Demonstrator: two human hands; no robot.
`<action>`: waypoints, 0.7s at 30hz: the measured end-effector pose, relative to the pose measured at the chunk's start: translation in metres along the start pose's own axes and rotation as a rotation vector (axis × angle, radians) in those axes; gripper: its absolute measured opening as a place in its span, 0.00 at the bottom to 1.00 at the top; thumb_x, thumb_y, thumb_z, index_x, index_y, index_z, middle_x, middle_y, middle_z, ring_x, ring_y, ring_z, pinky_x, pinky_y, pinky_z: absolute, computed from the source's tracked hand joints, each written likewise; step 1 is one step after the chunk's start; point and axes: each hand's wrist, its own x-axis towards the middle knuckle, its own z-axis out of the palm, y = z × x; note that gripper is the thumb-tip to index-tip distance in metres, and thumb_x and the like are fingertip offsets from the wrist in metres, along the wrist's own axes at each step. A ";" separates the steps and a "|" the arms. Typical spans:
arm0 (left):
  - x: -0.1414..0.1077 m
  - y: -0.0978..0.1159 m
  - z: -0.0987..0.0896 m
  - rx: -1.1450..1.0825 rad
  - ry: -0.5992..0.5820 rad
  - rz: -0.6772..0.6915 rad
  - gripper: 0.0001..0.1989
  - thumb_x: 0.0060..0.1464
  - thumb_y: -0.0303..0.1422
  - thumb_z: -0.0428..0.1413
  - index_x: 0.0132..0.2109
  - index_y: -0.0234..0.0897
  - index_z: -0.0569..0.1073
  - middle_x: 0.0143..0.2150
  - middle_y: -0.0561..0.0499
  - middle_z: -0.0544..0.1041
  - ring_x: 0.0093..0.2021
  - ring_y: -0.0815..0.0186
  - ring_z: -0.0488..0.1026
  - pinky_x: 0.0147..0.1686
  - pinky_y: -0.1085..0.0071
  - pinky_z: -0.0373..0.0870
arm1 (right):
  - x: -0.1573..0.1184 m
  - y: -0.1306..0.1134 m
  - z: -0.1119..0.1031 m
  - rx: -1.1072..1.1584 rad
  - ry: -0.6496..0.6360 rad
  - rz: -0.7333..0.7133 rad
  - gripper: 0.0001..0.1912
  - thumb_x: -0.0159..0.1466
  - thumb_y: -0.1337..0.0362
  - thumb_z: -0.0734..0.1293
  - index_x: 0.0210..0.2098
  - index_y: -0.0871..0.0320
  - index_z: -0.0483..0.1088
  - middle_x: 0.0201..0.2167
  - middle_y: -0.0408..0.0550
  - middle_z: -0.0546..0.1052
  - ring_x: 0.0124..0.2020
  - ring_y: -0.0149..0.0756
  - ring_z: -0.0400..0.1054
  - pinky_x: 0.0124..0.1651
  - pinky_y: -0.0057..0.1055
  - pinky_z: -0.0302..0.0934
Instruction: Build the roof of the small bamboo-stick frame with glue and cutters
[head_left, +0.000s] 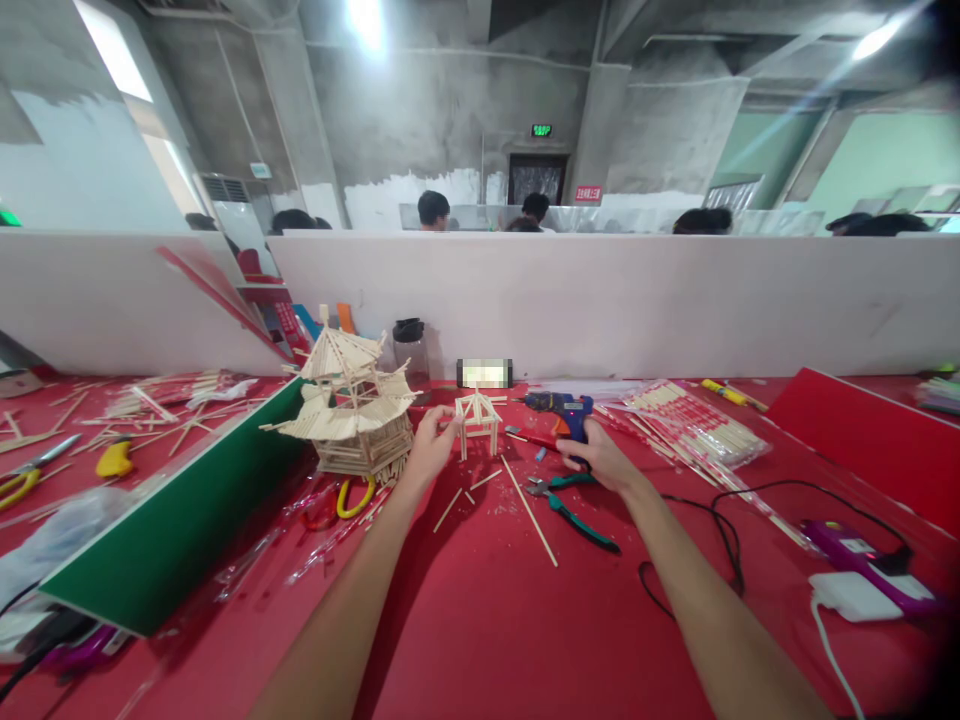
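Observation:
A small pavilion frame of thin wooden sticks (478, 424) stands upright on the red table in front of me. My left hand (435, 445) holds its left side, with fingertips at the roof edge. Closed around the handle of a blue hot glue gun (556, 404) is my right hand (600, 458); the nozzle points left toward the frame. A red-handled tool (534, 438) lies just under the gun, its end near my right fingers. Green-handled pliers (576, 512) rest nearer to me. A long stick (529, 510) and several short offcuts lie before the frame.
A larger stick pagoda (356, 410) stands at left beside a slanted green board (195, 500). Yellow-handled scissors (355, 496) lie below it. Bagged sticks (697, 425), a black cord (720, 530) and a purple power strip (855, 560) are at right. A white partition (615, 300) spans the back.

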 end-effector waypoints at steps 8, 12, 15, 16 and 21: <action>0.000 0.008 -0.004 0.157 0.031 0.133 0.08 0.56 0.37 0.56 0.33 0.37 0.73 0.36 0.50 0.71 0.37 0.64 0.69 0.43 0.68 0.66 | 0.012 0.007 -0.071 -0.769 0.296 0.009 0.18 0.63 0.50 0.63 0.26 0.57 0.67 0.22 0.47 0.74 0.27 0.41 0.72 0.30 0.32 0.61; -0.002 0.016 -0.005 0.154 0.027 0.159 0.08 0.59 0.37 0.54 0.35 0.38 0.72 0.34 0.51 0.71 0.36 0.64 0.69 0.40 0.70 0.65 | 0.009 0.018 -0.103 -1.097 0.353 0.192 0.21 0.67 0.51 0.61 0.35 0.61 0.76 0.33 0.61 0.80 0.38 0.49 0.76 0.38 0.34 0.63; -0.004 0.023 -0.005 0.098 -0.012 0.153 0.10 0.60 0.39 0.53 0.37 0.37 0.71 0.33 0.52 0.73 0.35 0.66 0.69 0.38 0.71 0.65 | 0.008 0.025 -0.110 -1.200 0.284 0.317 0.25 0.67 0.48 0.61 0.42 0.64 0.78 0.40 0.66 0.80 0.45 0.51 0.76 0.43 0.35 0.64; -0.005 0.024 -0.004 0.086 -0.019 0.154 0.10 0.60 0.39 0.53 0.38 0.37 0.71 0.33 0.52 0.73 0.35 0.66 0.69 0.38 0.72 0.65 | 0.009 0.027 -0.109 -1.226 0.262 0.351 0.26 0.68 0.48 0.60 0.43 0.65 0.78 0.41 0.67 0.80 0.46 0.51 0.76 0.45 0.35 0.64; -0.007 0.029 0.000 0.004 -0.021 0.144 0.10 0.57 0.39 0.57 0.39 0.36 0.71 0.34 0.52 0.74 0.35 0.67 0.71 0.39 0.72 0.67 | 0.024 0.035 -0.087 -1.317 0.228 0.437 0.26 0.68 0.53 0.59 0.46 0.69 0.77 0.45 0.70 0.79 0.49 0.52 0.75 0.48 0.35 0.64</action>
